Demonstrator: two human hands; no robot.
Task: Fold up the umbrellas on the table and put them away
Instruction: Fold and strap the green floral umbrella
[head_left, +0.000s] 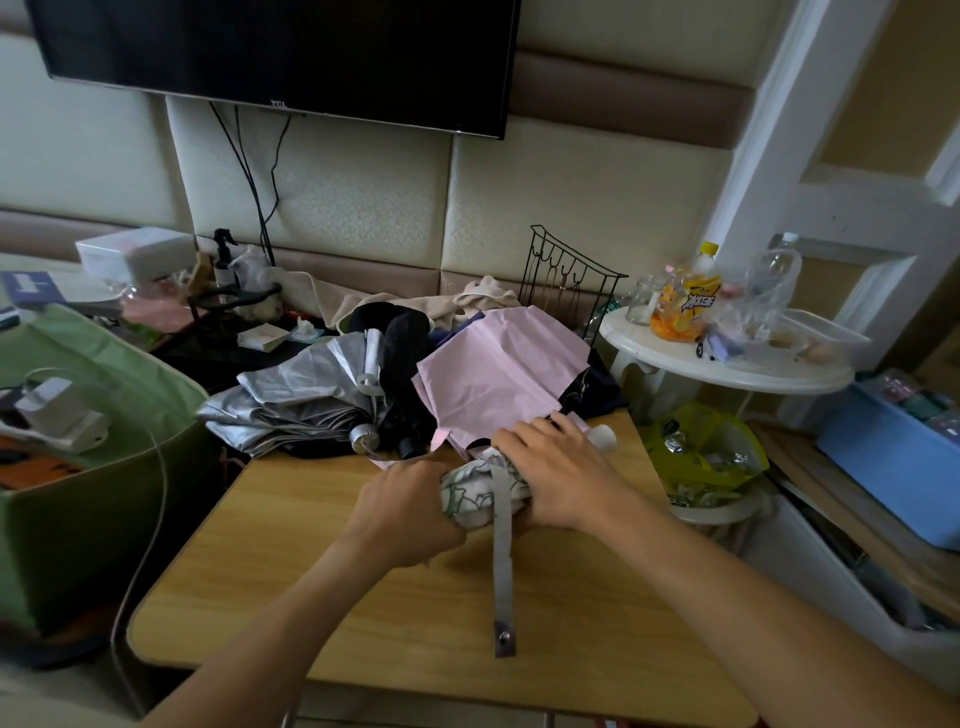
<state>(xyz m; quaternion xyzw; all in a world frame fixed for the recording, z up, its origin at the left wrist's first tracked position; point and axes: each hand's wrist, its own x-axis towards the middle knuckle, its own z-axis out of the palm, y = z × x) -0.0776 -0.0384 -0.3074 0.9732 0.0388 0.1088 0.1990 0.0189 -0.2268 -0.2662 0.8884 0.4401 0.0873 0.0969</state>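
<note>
A bunched white umbrella with a green pattern lies near the middle of the wooden table. My left hand grips its left end and my right hand clasps its right end, by a white handle. Its grey closing strap with a snap trails loose toward me. Behind it lie a pink umbrella, half spread, a crumpled silver umbrella and a black umbrella.
A green fabric bin with a cable stands at the left. At the right, a white round side table carries bottles and containers, with a yellow-green bag below it. A black wire rack and clothes sit behind the umbrellas.
</note>
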